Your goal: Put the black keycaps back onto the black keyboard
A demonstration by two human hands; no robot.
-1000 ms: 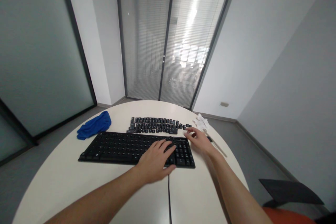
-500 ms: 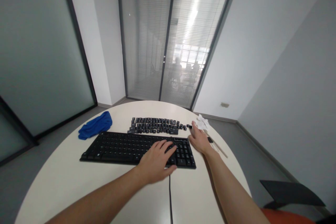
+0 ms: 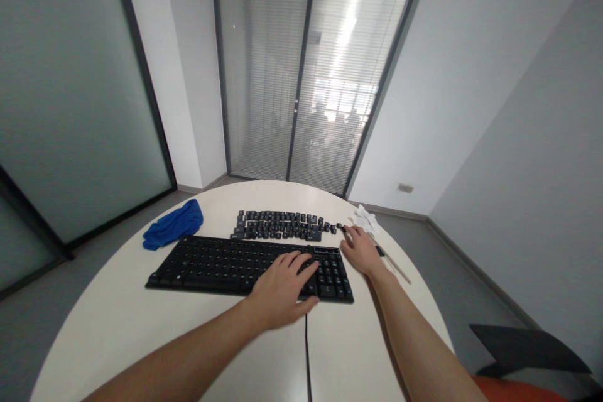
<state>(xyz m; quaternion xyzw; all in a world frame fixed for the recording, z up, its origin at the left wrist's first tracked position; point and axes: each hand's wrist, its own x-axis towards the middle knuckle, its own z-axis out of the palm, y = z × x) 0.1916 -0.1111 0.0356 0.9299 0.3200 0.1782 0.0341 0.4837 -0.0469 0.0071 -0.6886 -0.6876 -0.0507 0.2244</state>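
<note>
Round white surface [image 3: 117, 320] in a glass-walled office, blinds behind it. The left grip [image 3: 281, 292] lies flat and released on the right part of the keyboard [image 3: 221, 262], palm down, pressing it onto the surface and clasping nothing. The right grip [image 3: 362, 251] is out past the keyboard's far right corner, fingertips at the end keycap [image 3: 339, 226], the last loose one in the rows of keycaps [image 3: 280, 226] that run to the left of this grip. Whether the fingers have closed on that cap I cannot tell; it is too small and partly covered.

To my eye, this wants a light two-finger pinch on the cap's sides and a straight lift, so the neighbours just to the left of the grip are not knocked out of their rows. The flat left grip looks well placed as a brace.

A white tissue [image 3: 365, 218] sits just beyond the right grip, and a thin stick [image 3: 396, 267] lies to its right, close to the wrist, so watch the forearm. The blue cloth [image 3: 173, 225] is well apart, far to the left of both grips.
</note>
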